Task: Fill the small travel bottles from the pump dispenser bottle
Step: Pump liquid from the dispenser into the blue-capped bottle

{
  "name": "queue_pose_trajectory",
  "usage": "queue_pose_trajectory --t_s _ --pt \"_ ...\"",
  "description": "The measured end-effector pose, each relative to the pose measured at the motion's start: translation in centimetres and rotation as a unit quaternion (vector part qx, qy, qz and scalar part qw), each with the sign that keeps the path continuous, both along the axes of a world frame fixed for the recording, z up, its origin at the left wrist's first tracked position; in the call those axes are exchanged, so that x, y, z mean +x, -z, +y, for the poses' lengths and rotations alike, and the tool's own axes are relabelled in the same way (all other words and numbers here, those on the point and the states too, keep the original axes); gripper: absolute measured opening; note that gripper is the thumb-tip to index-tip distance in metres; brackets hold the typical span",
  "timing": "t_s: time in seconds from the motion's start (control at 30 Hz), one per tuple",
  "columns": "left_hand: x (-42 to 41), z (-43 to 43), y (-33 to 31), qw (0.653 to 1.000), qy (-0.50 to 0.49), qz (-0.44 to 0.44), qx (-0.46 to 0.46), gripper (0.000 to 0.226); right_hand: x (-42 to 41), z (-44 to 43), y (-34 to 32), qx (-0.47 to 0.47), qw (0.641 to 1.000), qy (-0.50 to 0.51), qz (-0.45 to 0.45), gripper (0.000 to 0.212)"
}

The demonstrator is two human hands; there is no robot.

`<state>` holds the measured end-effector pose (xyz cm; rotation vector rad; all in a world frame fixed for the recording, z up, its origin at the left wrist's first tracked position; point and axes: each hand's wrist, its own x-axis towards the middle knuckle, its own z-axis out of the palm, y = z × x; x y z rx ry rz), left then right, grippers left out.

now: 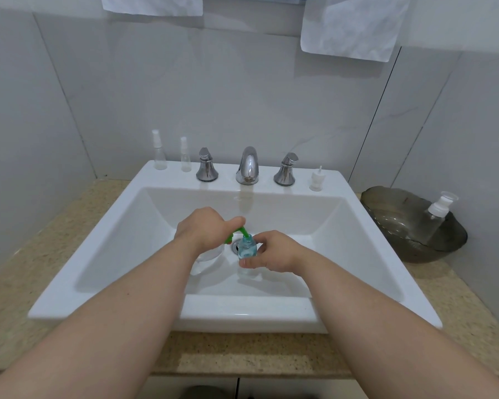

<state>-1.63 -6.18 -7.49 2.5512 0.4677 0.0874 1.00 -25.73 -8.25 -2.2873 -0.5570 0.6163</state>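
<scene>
1. Now, over the sink (357, 226) basin: left hand (202, 228) is curled round the green pump head (245, 232) of the clear pump dispenser bottle (205, 259) (body mostly hidden under the wrist).
2. Right hand (271, 250) pinches a small travel bottle (247, 248), upright, part-filled w/ blue liquid; the green spout tip sits at its mouth.
3. Two spray bottles (159, 152) stand on the rim left of the faucet (247, 165); a loose spray cap (317, 180) stands on the rim at right.
4. Dark bowl (398, 223) on the tabletop (55, 240), right of the sink, w/ a white-capped bottle (438, 214) inside.
</scene>
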Motion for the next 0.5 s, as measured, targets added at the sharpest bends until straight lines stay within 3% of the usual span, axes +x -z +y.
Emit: queue_pose_trajectory --t_s 0.5 --pt "0.15 0.09 0.09 1.000 0.007 0.008 -0.001 0.064 0.19 -0.04 0.24 -0.005 1.000 -0.007 -0.001 0.042"
